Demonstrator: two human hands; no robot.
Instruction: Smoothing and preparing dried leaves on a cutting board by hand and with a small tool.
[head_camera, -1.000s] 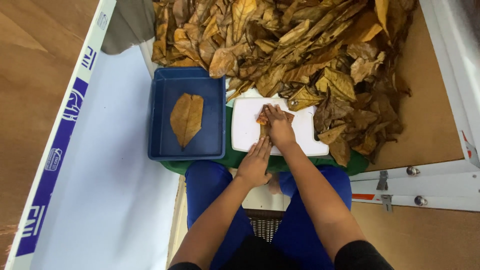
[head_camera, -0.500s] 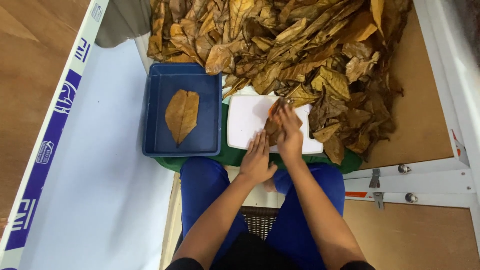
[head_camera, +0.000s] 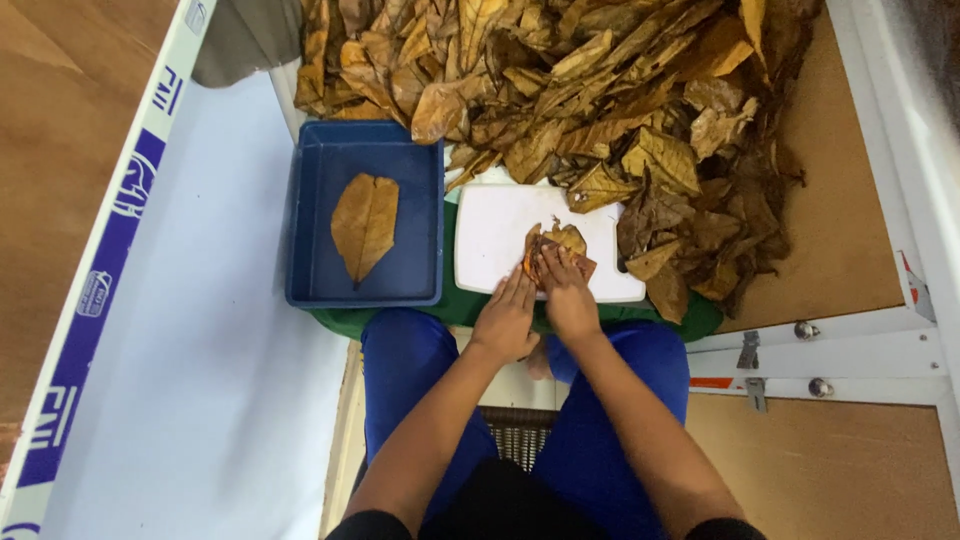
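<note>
hands meet at the centre of the frame over a white board (head_camera: 490, 235). the right hand (head_camera: 567, 295) lies flat, fingers stretched forward and pressing down on a crumpled dry brown leaf (head_camera: 556, 246) that rests on the lower middle of the board. the left hand (head_camera: 507, 318) sits just beside it, palm down, fingers together and extended, its tips touching the board's near edge and the leaf's lower left side; neither hand is closed around anything. the board lies on a green cloth (head_camera: 455, 305) across the person's blue-trousered knees (head_camera: 400, 350). left of the board stands a dark blue plastic tray (head_camera: 305, 220) holding one flat, smooth brown leaf (head_camera: 364, 225). a big heap of dry brown leaves (head_camera: 600, 90) fills the upper centre and upper right, spilling onto the board's far and right edges.
</note>
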